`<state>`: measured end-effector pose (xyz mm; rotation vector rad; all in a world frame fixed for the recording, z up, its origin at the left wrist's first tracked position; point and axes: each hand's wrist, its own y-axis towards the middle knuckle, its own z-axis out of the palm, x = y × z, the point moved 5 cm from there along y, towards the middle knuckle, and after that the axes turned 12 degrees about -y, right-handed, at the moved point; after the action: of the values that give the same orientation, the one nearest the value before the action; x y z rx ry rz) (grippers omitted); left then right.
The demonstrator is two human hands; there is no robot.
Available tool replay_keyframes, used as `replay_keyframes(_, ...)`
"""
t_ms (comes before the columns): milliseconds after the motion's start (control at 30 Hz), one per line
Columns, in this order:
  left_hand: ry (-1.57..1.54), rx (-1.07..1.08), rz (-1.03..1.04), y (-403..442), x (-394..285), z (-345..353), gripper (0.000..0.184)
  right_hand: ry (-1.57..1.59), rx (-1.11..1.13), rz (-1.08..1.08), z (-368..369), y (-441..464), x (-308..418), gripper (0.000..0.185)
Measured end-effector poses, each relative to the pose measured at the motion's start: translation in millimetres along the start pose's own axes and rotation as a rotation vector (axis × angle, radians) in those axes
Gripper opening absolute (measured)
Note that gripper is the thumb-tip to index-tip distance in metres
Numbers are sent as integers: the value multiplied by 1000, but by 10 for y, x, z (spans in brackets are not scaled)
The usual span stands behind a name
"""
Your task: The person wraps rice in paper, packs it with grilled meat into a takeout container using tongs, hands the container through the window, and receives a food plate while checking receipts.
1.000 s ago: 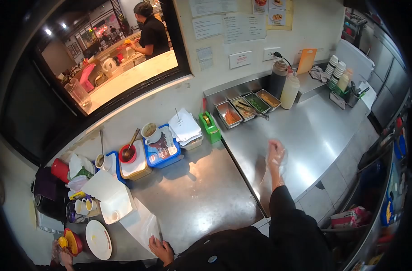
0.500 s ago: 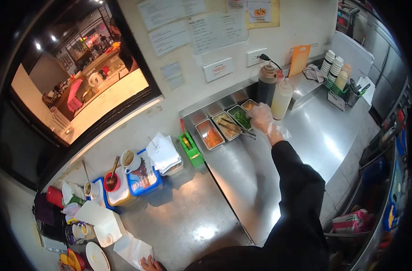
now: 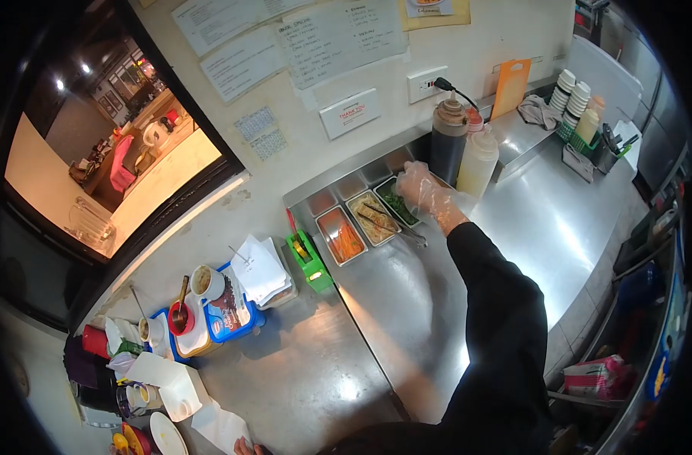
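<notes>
My right hand, in a clear plastic glove, reaches over the row of metal trays. Its fingers are drawn together and point down at the tray of chopped green herbs and the tray behind it, which the hand mostly covers; what they hold is hidden. Alongside are a tray of pale shreds with tongs across it and a tray of orange shreds. At the bottom edge, my left hand shows only its fingers, closed on the flap of an opened white takeaway box.
Squeeze bottles, one dark and one pale, stand right beside my right hand. A green tape dispenser sits left of the trays. Blue-edged tubs, cups and a white plate line the left side.
My right hand has shifted slightly toward the herb tray, its fingers still drawn together. The view has tilted and moved a little. My left hand stays at the box flap.
</notes>
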<state>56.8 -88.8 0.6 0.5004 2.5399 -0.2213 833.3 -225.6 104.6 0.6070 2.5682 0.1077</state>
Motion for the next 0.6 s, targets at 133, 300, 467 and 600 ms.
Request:
replay_keyframes(133,-18,32,-10,5,132,40,59,-48,7,-9,150,188,76,8)
replay_keyframes(300,-5,-9,-36,36,31,-3,56,31,-15,5,471,345,220,16)
replay_keyframes(467,-63,-99,25,33,198,32,47,-143,-45,-128,725,352,333,17)
replay_keyframes(600,-71,-240,22,22,234,32,44,-86,-12,-56,879,383,242,14)
